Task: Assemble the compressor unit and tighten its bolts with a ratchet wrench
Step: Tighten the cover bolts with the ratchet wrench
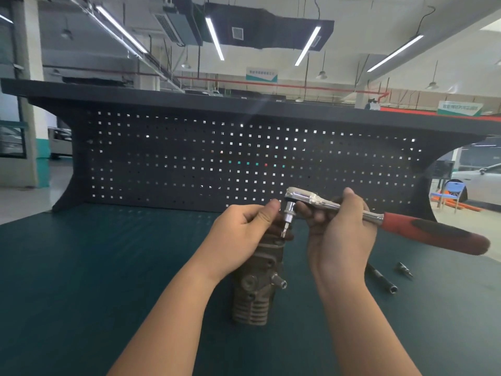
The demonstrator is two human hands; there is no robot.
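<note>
Compressor unit (254,280) is stood upright on the bench mat (81,267), steadied by left hand (244,229) curled round its top. Ratchet wrench (352,213) is gripped near the head by right hand (339,229); bit (283,231) is apparently just above a bolt. Bit should be seated squarely before turning.

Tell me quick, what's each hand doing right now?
Left hand: fingers gripping the compressor unit top.
Right hand: fingers curled round the ratchet wrench.

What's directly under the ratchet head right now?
Under the ratchet wrench head hangs a bit socket, tip over the compressor unit. The left hand covers the unit's top, hiding any bolt.
</note>
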